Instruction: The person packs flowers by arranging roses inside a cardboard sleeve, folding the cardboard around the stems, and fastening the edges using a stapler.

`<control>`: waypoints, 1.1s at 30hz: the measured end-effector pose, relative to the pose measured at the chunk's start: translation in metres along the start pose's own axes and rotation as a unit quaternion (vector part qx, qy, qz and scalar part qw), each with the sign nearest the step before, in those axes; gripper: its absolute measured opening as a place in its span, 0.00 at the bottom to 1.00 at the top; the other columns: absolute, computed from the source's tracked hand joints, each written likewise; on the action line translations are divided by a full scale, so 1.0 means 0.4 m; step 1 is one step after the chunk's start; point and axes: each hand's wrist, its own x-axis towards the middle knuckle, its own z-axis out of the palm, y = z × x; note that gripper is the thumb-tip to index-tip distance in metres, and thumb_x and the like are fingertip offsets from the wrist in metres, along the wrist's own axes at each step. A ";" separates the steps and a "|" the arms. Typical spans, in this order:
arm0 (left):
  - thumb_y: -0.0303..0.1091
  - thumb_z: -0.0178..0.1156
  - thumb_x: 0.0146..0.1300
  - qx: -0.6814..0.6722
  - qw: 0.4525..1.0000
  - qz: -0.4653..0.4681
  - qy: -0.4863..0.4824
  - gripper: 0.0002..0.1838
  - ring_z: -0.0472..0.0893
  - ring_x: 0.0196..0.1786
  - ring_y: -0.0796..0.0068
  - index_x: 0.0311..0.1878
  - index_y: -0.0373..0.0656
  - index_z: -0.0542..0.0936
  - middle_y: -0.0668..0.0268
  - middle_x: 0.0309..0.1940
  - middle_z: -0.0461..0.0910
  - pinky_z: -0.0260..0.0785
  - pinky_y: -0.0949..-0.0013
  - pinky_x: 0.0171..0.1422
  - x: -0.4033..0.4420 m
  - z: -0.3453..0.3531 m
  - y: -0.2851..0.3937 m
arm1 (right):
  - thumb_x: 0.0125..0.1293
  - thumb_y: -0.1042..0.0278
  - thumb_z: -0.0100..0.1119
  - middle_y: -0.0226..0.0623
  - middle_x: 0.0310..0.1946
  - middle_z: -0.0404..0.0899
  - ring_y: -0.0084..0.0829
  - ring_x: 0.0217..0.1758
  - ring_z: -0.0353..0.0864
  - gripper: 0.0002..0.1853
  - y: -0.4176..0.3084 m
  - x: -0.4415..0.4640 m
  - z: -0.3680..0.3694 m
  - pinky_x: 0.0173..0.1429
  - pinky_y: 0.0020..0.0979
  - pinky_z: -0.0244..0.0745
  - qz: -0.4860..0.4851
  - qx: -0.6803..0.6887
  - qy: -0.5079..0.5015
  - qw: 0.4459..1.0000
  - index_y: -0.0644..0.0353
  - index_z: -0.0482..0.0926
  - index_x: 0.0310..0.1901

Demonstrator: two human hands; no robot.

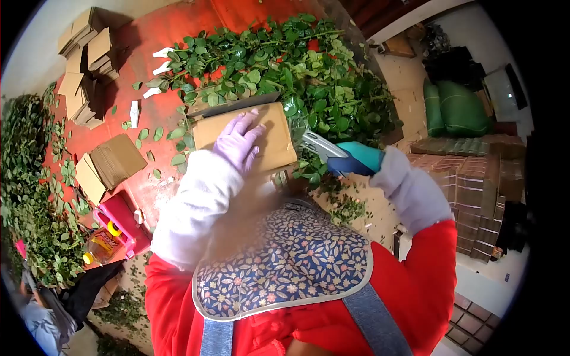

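My left hand [237, 140], in a lilac glove, lies flat with fingers stretched on a brown cardboard piece [274, 135]. Beneath that hand the cardboard is folded around or lying over something I cannot make out. My right hand [360, 158], in a teal and dark blue glove, is closed around a silver plier stapler [323, 146]. The stapler's nose points left, close to the cardboard's right edge; whether it touches is unclear. Green leafy stems [344, 95], apparently roses, lie behind and to the right of the cardboard.
Cardboard stacks [102, 53] stand at the back left of the red table [148, 35]. Nearer lies another cardboard stack [119, 160], beside a pink container [126, 224] and a yellow-capped bottle [102, 246]. Cut foliage [29, 178] fills the left side. Bundled cardboard [463, 196] is at right.
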 end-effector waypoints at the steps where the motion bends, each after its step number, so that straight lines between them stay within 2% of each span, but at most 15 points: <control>1: 0.29 0.58 0.59 -0.097 0.993 0.027 0.066 0.22 0.65 0.68 0.44 0.58 0.40 0.73 0.49 0.65 0.65 0.59 0.53 0.72 -0.037 -0.012 -0.025 | 0.68 0.57 0.57 0.34 0.31 0.80 0.23 0.31 0.79 0.18 -0.013 -0.002 0.042 0.37 0.27 0.76 -0.010 0.112 -0.001 0.994 0.63 0.76 0.50; 2: 0.27 0.58 0.59 -0.148 0.984 0.031 0.097 0.16 0.68 0.67 0.47 0.51 0.35 0.75 0.50 0.63 0.68 0.62 0.57 0.70 -0.062 -0.031 0.000 | 0.70 0.60 0.54 0.34 0.31 0.80 0.21 0.32 0.78 0.16 -0.027 -0.024 0.048 0.36 0.26 0.75 -0.036 0.211 -0.033 0.976 0.65 0.75 0.50; 3: 0.35 0.62 0.61 -0.311 0.945 0.003 0.103 0.25 0.65 0.69 0.51 0.59 0.36 0.70 0.52 0.66 0.66 0.59 0.56 0.72 -0.099 -0.027 0.030 | 0.68 0.61 0.56 0.30 0.29 0.78 0.20 0.26 0.76 0.16 -0.077 -0.044 0.085 0.31 0.23 0.72 -0.078 0.220 0.010 0.972 0.61 0.75 0.52; 6: 0.53 0.68 0.55 -0.791 0.611 -0.037 0.000 0.48 0.62 0.72 0.53 0.71 0.40 0.55 0.51 0.70 0.60 0.56 0.55 0.73 -0.146 0.024 0.150 | 0.69 0.68 0.56 0.35 0.37 0.82 0.27 0.40 0.82 0.13 -0.283 -0.105 0.140 0.43 0.25 0.77 -0.186 0.226 0.028 0.956 0.62 0.77 0.53; 7: 0.57 0.70 0.52 -0.812 0.584 -0.004 -0.005 0.55 0.61 0.72 0.52 0.73 0.40 0.50 0.50 0.71 0.58 0.56 0.54 0.72 -0.167 0.046 0.167 | 0.69 0.68 0.56 0.36 0.39 0.83 0.27 0.44 0.82 0.13 -0.314 -0.106 0.114 0.47 0.25 0.77 -0.349 -0.192 0.073 0.914 0.63 0.78 0.52; 10: 0.54 0.71 0.51 -0.699 0.692 -0.169 -0.068 0.50 0.74 0.57 0.58 0.69 0.34 0.58 0.55 0.54 0.74 0.68 0.59 0.60 -0.213 0.001 0.169 | 0.68 0.66 0.59 0.40 0.45 0.83 0.30 0.48 0.82 0.17 -0.332 0.093 0.007 0.51 0.28 0.77 -0.382 -0.049 0.155 0.910 0.65 0.76 0.55; 11: 0.54 0.69 0.53 -0.747 0.643 -0.171 0.012 0.46 0.71 0.50 0.63 0.66 0.33 0.60 0.60 0.45 0.70 0.68 0.60 0.56 -0.215 0.010 0.190 | 0.68 0.68 0.59 0.42 0.47 0.82 0.31 0.48 0.81 0.19 -0.339 0.183 -0.045 0.52 0.29 0.77 -0.415 -0.083 0.190 0.886 0.66 0.73 0.58; 13: 0.53 0.67 0.54 -0.781 0.582 -0.189 0.129 0.42 0.68 0.40 0.70 0.64 0.34 0.63 0.67 0.35 0.65 0.67 0.63 0.51 -0.219 0.022 0.226 | 0.66 0.59 0.62 0.46 0.58 0.76 0.29 0.56 0.77 0.27 -0.315 0.370 -0.123 0.58 0.29 0.73 -0.410 -0.061 0.101 0.904 0.65 0.69 0.63; 16: 0.52 0.67 0.53 -0.641 0.676 -0.334 0.145 0.40 0.65 0.35 0.75 0.62 0.35 0.66 0.71 0.30 0.62 0.64 0.64 0.50 -0.273 -0.013 0.251 | 0.66 0.49 0.59 0.47 0.62 0.72 0.40 0.64 0.73 0.32 -0.298 0.433 -0.116 0.65 0.37 0.69 -0.239 -0.273 -0.117 0.925 0.64 0.67 0.64; 17: 0.52 0.68 0.52 -0.796 0.509 -0.199 0.262 0.40 0.66 0.35 0.75 0.62 0.36 0.66 0.71 0.30 0.62 0.64 0.64 0.49 -0.324 0.071 0.239 | 0.66 0.46 0.59 0.48 0.53 0.75 0.42 0.56 0.76 0.29 -0.270 0.407 -0.117 0.59 0.39 0.70 -0.241 -0.339 -0.072 0.906 0.63 0.71 0.56; 21: 0.50 0.68 0.53 -0.713 0.514 -0.259 0.399 0.38 0.67 0.36 0.74 0.60 0.37 0.67 0.71 0.31 0.64 0.63 0.64 0.50 -0.378 0.097 0.308 | 0.66 0.43 0.55 0.45 0.22 0.76 0.48 0.28 0.78 0.22 -0.148 0.312 -0.141 0.34 0.46 0.71 -0.344 -0.488 0.104 0.796 0.57 0.77 0.29; 24: 0.53 0.68 0.54 -0.462 0.626 -0.482 0.403 0.38 0.67 0.35 0.75 0.60 0.37 0.68 0.71 0.31 0.65 0.64 0.65 0.48 -0.476 0.131 0.305 | 0.63 0.55 0.56 0.37 0.28 0.77 0.40 0.36 0.77 0.12 -0.137 0.273 -0.134 0.44 0.40 0.69 -0.362 -0.574 0.111 0.726 0.55 0.78 0.37; 29: 0.52 0.67 0.55 -0.610 0.512 -0.413 0.441 0.37 0.69 0.36 0.74 0.61 0.38 0.69 0.71 0.32 0.67 0.67 0.63 0.49 -0.571 0.159 0.262 | 0.56 0.67 0.52 0.40 0.41 0.74 0.37 0.49 0.74 0.22 -0.158 0.196 -0.058 0.57 0.40 0.64 -0.314 -0.741 0.079 0.588 0.62 0.73 0.54; 32: 0.50 0.67 0.56 -0.655 0.427 -0.394 0.482 0.35 0.74 0.38 0.71 0.61 0.37 0.70 0.69 0.35 0.72 0.71 0.60 0.49 -0.542 0.125 0.254 | 0.59 0.63 0.51 0.41 0.42 0.77 0.38 0.48 0.76 0.19 -0.223 0.167 -0.074 0.54 0.40 0.68 -0.273 -0.689 0.008 0.672 0.61 0.75 0.51; 33: 0.50 0.66 0.56 -0.530 0.542 -0.477 0.445 0.34 0.74 0.36 0.71 0.60 0.38 0.70 0.70 0.35 0.73 0.71 0.61 0.48 -0.575 0.145 0.215 | 0.61 0.61 0.51 0.42 0.42 0.78 0.38 0.48 0.77 0.18 -0.242 0.166 -0.081 0.53 0.40 0.70 -0.253 -0.659 -0.031 0.708 0.61 0.76 0.50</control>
